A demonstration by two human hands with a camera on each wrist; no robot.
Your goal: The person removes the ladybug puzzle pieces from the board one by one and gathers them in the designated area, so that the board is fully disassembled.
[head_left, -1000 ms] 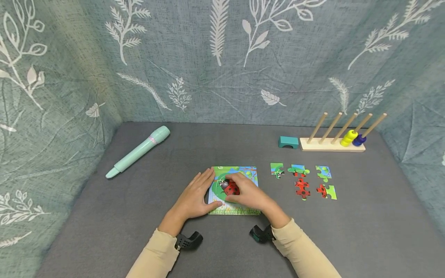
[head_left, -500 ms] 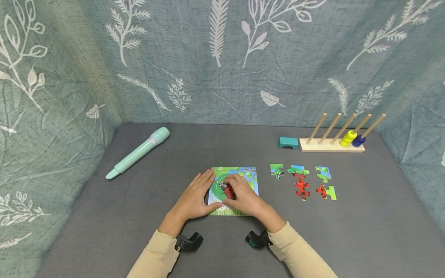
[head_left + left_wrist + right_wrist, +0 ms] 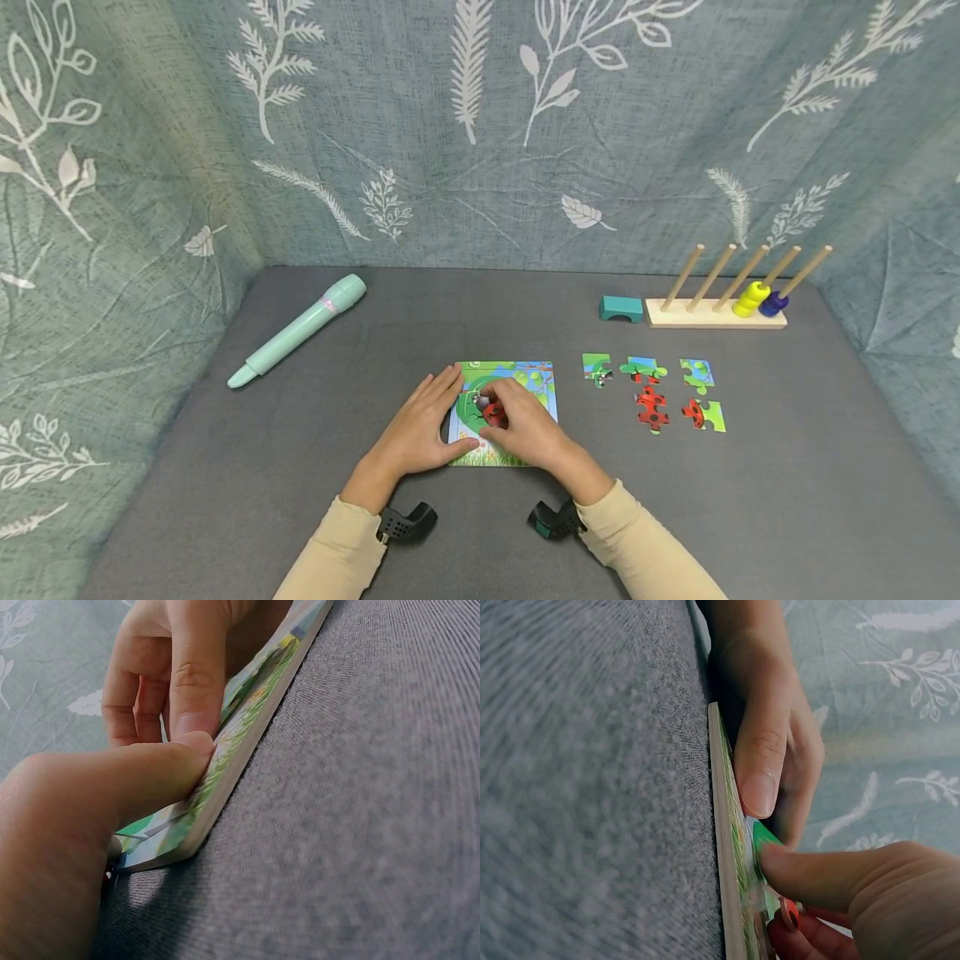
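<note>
- I see the right hand (image 3: 534, 427) pinch the red ladybug (image 3: 493, 413) on the puzzle board (image 3: 536, 379); a crooked tug could make it slip.
- The left hand (image 3: 418, 427) is spread over the board's left edge; letting up could let it slide.
- The right sleeve (image 3: 645, 542) could bump the loose pieces (image 3: 652, 410).

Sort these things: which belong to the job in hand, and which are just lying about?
Job:
ladybug board, between left hand and right hand
five loose puzzle pieces, likely

Lying about:
pale green stick
teal block
peg stand with rings
</note>
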